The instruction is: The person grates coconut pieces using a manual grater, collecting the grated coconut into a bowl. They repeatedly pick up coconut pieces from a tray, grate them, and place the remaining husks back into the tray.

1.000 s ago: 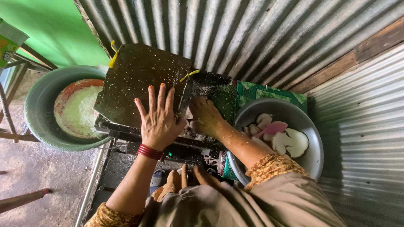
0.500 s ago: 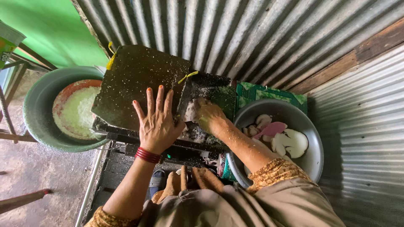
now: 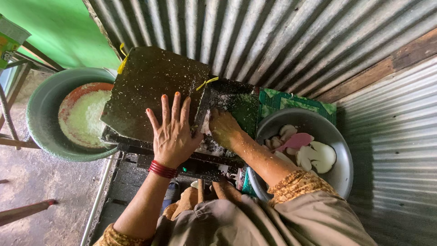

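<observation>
Against the corrugated metal wall stands a dark, flake-spattered grating machine with a flat slanted cover plate [image 3: 150,89]. Left hand [image 3: 172,132] lies flat on that plate, fingers spread, nothing grasped; red bangles [image 3: 163,169] at the wrist. Right hand [image 3: 223,129] is curled around a white coconut piece [image 3: 205,123], pressing it at the machine's open feed mouth just right of the plate edge. Hand and forearm are dusted with white flakes.

Change versus half a second ago: right hand sits slightly lower and closer to the left hand; the left hand's position on the plate is unchanged.

Left of the machine, a grey-green round basin [image 3: 45,114] holds an orange-rimmed dish of grated white coconut [image 3: 86,116]. Right of it, a grey metal bowl [image 3: 339,150] contains white coconut chunks [image 3: 318,157] and a pink plastic scoop [image 3: 297,141], well apart from both hands.
</observation>
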